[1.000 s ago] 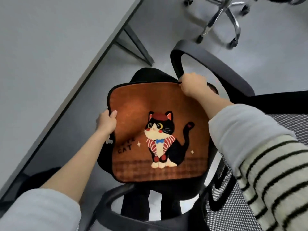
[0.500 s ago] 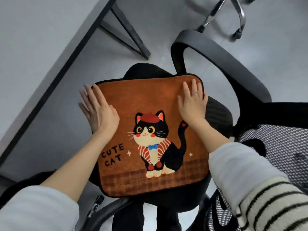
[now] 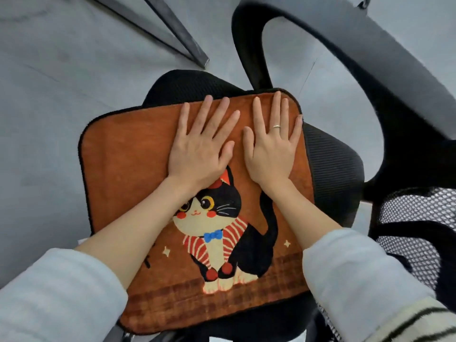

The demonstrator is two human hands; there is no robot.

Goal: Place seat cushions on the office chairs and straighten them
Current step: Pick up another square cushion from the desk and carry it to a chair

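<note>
Cushion [image 3: 138, 154]: flat on black chair seat [image 3: 330, 169], cat print upward.
Left hand [image 3: 199, 149]: fingers spread, palm pressed on cushion.
Right hand [image 3: 271, 151]: fingers straight, palm pressed beside left.

Soft, even light fills the scene, moderately bright, with no glare. Both hands [image 3: 246, 144] cast only faint shadows on the cushion [image 3: 138, 154]. The wide-angle lens bends the armrest [image 3: 370, 50] strongly at 1 o'clock, where it smears with motion blur. The sleeves at 5 and 7 o'clock look soft.
</note>
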